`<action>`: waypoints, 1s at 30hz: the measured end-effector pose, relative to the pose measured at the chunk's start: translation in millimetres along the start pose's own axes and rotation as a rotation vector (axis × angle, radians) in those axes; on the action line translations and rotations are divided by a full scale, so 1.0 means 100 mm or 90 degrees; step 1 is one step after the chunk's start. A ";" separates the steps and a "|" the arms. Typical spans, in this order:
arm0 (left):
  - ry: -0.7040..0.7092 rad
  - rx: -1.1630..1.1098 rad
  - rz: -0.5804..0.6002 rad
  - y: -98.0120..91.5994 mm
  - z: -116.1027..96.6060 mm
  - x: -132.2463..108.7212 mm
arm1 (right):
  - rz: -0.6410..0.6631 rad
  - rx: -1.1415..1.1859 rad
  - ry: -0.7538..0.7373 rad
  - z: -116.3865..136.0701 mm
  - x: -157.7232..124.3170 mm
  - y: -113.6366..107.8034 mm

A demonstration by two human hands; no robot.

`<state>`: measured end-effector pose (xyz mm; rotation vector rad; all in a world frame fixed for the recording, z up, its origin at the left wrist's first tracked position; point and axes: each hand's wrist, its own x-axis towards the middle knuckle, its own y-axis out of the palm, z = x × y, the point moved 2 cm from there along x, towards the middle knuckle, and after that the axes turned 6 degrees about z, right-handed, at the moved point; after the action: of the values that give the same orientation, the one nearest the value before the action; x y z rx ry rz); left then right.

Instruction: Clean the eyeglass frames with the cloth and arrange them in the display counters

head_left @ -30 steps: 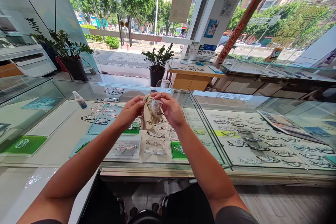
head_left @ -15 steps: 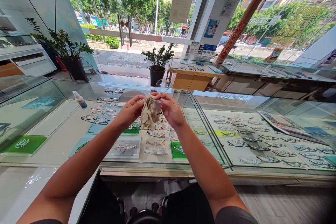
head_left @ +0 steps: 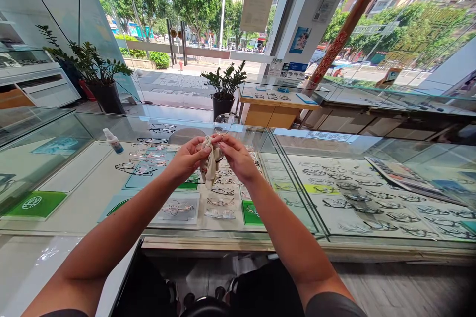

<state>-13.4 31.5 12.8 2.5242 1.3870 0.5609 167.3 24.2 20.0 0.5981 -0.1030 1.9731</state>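
Above the glass counter, my left hand is closed on a beige cloth that hangs down in folds between my hands. Closed beside it, my right hand grips a pair of thin-framed eyeglasses. One round lens sticks up past my fingertips; the other is partly covered by the cloth and fingers. Under the glass below my hands lie rows of eyeglasses.
A small spray bottle stands on the counter to the left. More frames fill the right-hand case, with a magazine on top. Potted plants and a wooden-fronted display table are beyond.
My hands have drawn slightly closer together, and the eyeglasses have shifted a little left and down. The cloth is bunched narrower and covers more of the near lens.
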 end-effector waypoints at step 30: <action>-0.009 0.073 0.040 0.05 0.19 -0.03 | -0.052 0.060 0.040 -0.17 -0.01 0.07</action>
<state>-2.7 26.1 -2.8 2.6647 1.3755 0.4884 155.9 25.9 6.4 0.5914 0.0539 1.9228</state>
